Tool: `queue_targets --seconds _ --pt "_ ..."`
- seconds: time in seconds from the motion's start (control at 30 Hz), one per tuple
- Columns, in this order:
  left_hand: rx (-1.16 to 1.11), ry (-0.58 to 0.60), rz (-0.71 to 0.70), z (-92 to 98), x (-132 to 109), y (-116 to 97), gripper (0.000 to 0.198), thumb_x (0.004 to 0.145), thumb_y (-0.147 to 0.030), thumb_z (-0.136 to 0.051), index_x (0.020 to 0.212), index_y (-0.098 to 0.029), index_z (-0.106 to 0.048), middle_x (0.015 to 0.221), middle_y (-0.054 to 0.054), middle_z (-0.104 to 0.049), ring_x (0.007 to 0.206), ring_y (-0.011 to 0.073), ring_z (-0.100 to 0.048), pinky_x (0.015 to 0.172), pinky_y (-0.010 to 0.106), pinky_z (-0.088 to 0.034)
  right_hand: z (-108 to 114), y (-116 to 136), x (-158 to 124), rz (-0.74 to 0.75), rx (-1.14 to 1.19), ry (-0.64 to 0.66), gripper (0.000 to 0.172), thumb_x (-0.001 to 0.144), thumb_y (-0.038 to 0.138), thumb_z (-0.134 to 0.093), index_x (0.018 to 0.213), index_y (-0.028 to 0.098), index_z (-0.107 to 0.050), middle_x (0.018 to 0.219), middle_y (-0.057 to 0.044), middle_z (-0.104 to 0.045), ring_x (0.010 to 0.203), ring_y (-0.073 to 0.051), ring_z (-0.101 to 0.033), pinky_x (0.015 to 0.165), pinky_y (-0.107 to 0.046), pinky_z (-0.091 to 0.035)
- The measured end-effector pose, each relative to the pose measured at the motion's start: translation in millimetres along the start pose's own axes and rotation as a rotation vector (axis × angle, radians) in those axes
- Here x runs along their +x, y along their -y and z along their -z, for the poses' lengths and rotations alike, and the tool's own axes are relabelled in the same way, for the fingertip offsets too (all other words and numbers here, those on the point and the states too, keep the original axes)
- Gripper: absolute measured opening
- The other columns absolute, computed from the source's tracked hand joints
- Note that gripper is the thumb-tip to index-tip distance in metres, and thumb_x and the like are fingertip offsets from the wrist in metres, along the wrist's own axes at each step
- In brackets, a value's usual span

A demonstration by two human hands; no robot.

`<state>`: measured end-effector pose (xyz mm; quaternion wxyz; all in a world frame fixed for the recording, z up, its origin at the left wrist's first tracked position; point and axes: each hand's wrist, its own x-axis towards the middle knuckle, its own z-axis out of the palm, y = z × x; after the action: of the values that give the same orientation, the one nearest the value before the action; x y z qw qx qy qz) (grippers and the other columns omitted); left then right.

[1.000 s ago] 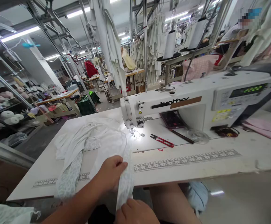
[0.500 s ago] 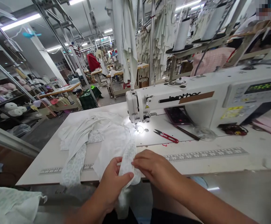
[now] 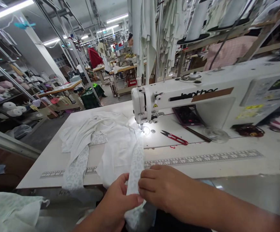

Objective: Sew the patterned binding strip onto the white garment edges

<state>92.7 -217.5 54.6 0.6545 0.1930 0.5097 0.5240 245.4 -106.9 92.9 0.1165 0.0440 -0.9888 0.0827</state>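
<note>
A pale patterned fabric strip (image 3: 136,161) runs from the needle area of the white sewing machine (image 3: 202,96) down over the table's front edge. My left hand (image 3: 117,203) pinches the strip from the left, fingers closed on it. My right hand (image 3: 161,185) grips the same strip from the right, just beside the left hand. More white fabric (image 3: 98,135) lies bunched on the table to the left of the needle.
Red thread snips (image 3: 175,138) lie right of the needle plate. A dark tray (image 3: 187,115) and a clear round dish (image 3: 214,134) sit under the machine arm. Ruler markings (image 3: 202,158) run along the white table (image 3: 238,164). Patterned cloth (image 3: 9,211) lies at bottom left.
My right hand came up from below the table edge and took hold of the strip beside the left hand. Both hands have slid slightly lower along the strip.
</note>
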Motion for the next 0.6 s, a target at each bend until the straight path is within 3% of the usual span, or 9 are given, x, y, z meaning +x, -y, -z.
queue_targets --seconds 0.13,0.2,0.27,0.33,0.4,0.43,0.47,0.53,0.6 --pt "-0.016 0.134 0.010 -1.4 -3 0 0.053 0.055 -0.021 -0.088 0.098 -0.015 -0.057 0.088 0.003 -0.064 0.078 0.0141 -0.060 0.070 0.023 -0.044 8 -1 -3 0.025 0.025 0.031 0.019 0.095 0.018 -0.052 0.080 0.019 -0.063 0.081 0.000 -0.065 0.082 -0.017 -0.057 0.073 -0.031 -0.044" --pt "0.114 0.217 0.029 0.0 3 -5 0.051 0.059 -0.026 -0.086 0.100 -0.016 -0.056 0.087 0.003 -0.064 0.076 0.0147 -0.060 0.068 0.024 -0.045 4 1 -12 -0.005 0.041 -0.017 0.016 0.094 0.018 -0.051 0.085 0.019 -0.064 0.082 -0.002 -0.066 0.084 -0.018 -0.058 0.075 -0.032 -0.046" --pt "0.426 0.183 -0.068 4.1 18 -13 0.045 0.069 -0.032 -0.079 0.104 -0.018 -0.056 0.088 0.004 -0.066 0.078 0.0177 -0.062 0.070 0.028 -0.048 -10 3 -25 -0.053 0.044 -0.087 0.016 0.094 0.019 -0.049 0.093 0.019 -0.065 0.086 -0.004 -0.067 0.088 -0.019 -0.059 0.080 -0.033 -0.047" --pt "0.849 0.051 -0.352 12.6 44 -25 0.035 0.081 -0.034 -0.067 0.111 -0.019 -0.057 0.101 0.009 -0.067 0.094 0.0234 -0.062 0.084 0.037 -0.049 -34 5 -39 -0.097 0.017 -0.157 0.019 0.095 0.019 -0.046 0.099 0.019 -0.065 0.090 -0.005 -0.068 0.093 -0.019 -0.060 0.084 -0.033 -0.048" --pt "1.248 -0.023 -0.648 27.3 75 -40 0.036 0.089 -0.034 -0.055 0.121 -0.019 -0.056 0.130 0.013 -0.057 0.125 0.0291 -0.048 0.106 0.048 -0.036 -64 7 -50 -0.125 -0.052 -0.262 0.022 0.096 0.016 -0.043 0.096 0.020 -0.065 0.093 -0.004 -0.069 0.095 -0.018 -0.060 0.085 -0.031 -0.049" --pt "1.423 -0.002 -0.702 36.9 90 -49 0.040 0.091 -0.035 -0.051 0.128 -0.020 -0.053 0.143 0.013 -0.047 0.136 0.0304 -0.036 0.112 0.053 -0.026 -78 7 -54 -0.138 -0.099 -0.341 0.025 0.096 0.013 -0.041 0.092 0.020 -0.065 0.095 -0.004 -0.070 0.096 -0.018 -0.061 0.084 -0.031 -0.050" --pt "1.578 0.026 -0.695 47.7 102 -58 0.044 0.093 -0.037 -0.048 0.134 -0.022 -0.049 0.150 0.011 -0.040 0.141 0.0304 -0.027 0.114 0.057 -0.018 -90 8 -56 -0.158 -0.139 -0.432 0.028 0.096 0.011 -0.039 0.087 0.019 -0.064 0.095 -0.004 -0.070 0.095 -0.018 -0.061 0.083 -0.031 -0.050" --pt "1.807 0.022 -0.615 69.2 120 -77 0.046 0.095 -0.042 -0.045 0.140 -0.030 -0.043 0.153 0.006 -0.036 0.143 0.0296 -0.025 0.113 0.061 -0.014 -107 8 -54 -0.182 -0.166 -0.493 0.028 0.096 0.008 -0.039 0.086 0.018 -0.064 0.098 -0.004 -0.071 0.097 -0.017 -0.062 0.085 -0.030 -0.050" --pt "1.898 -0.102 -0.589 83.2 128 -93 0.043 0.095 -0.040 -0.043 0.137 -0.030 -0.047 0.149 0.008 -0.041 0.140 0.0325 -0.031 0.110 0.065 -0.018 -113 8 -50 -0.190 -0.168 -0.477 0.026 0.096 0.009 -0.041 0.089 0.017 -0.064 0.098 -0.003 -0.071 0.097 -0.017 -0.062 0.085 -0.029 -0.050"
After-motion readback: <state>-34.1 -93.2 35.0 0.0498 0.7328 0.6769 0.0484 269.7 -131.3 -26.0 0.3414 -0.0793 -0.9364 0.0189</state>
